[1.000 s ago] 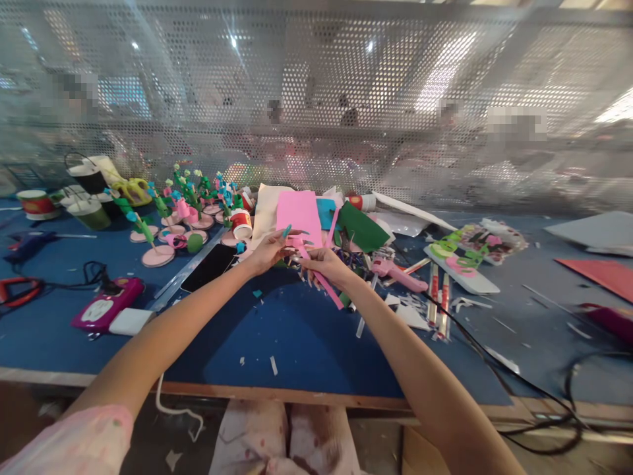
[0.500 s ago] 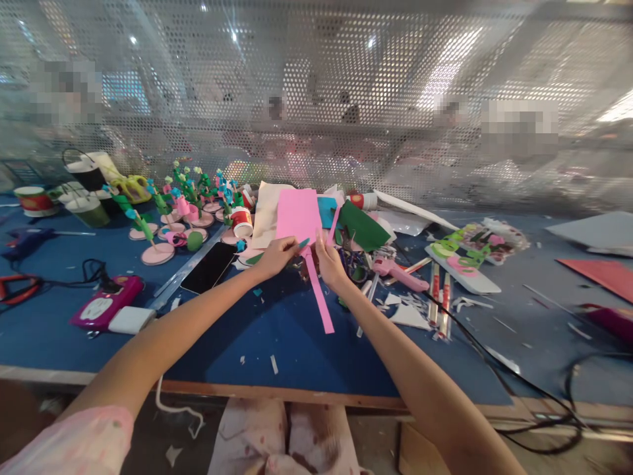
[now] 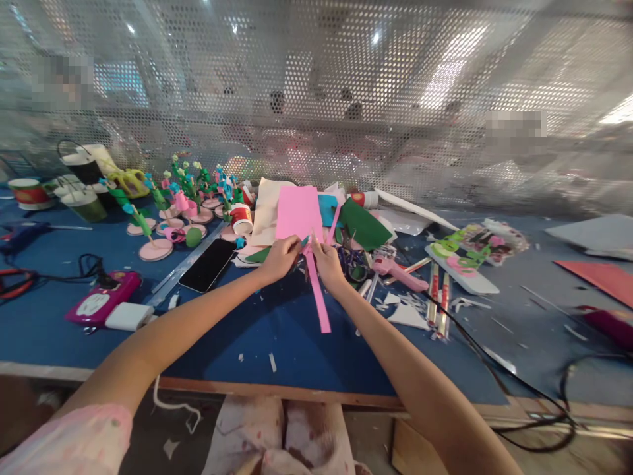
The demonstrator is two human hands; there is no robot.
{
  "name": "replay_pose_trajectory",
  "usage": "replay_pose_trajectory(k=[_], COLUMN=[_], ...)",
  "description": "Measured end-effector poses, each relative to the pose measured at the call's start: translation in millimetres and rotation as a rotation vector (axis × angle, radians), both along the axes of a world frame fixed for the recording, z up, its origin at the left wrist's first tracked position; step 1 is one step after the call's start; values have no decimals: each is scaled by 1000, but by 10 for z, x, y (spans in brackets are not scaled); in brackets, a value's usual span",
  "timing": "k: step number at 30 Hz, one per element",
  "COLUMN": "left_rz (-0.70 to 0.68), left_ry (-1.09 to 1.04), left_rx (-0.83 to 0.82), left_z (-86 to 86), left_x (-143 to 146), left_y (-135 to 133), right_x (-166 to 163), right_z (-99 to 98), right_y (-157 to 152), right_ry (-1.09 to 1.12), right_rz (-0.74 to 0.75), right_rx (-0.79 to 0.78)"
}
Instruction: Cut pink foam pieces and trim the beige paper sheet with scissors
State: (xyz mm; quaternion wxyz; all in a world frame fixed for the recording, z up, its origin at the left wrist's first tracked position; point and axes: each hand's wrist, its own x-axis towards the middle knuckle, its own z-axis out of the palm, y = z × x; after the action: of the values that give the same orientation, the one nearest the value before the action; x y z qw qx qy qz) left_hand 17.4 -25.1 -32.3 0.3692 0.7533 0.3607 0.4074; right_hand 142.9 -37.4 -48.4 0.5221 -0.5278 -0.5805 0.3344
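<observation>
At centre frame, left hand [image 3: 281,257] and right hand [image 3: 327,262] each pinch the pink paper strip [image 3: 317,293] above the blue table [image 3: 277,330]; no writing is legible.

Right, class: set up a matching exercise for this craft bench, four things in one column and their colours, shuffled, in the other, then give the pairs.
Things:
1. paper strip held by both hands
2. phone
3. glue gun
4. folded sheet behind the right hand

Colours:
a. green
b. black
c. bright pink
d. pale pink

Pairs: 1-c, 2-b, 3-d, 4-a
</observation>
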Motion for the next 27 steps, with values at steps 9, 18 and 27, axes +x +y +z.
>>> replay_pose_trajectory(k=[9,18,27], left_rz=[23,-68,-244], left_ry=[-7,-35,-407], left_rx=[35,-64,-507], left_z=[-2,-19,-99], left_x=[-1,-23,-44], left_y=[23,25,166], right_x=[44,38,63], right_z=[-4,-34,37], right_y=[-1,20,-42], right_ry=[-176,-185,-287], right_rz=[-81,-36,-114], right_rx=[134,84,223])
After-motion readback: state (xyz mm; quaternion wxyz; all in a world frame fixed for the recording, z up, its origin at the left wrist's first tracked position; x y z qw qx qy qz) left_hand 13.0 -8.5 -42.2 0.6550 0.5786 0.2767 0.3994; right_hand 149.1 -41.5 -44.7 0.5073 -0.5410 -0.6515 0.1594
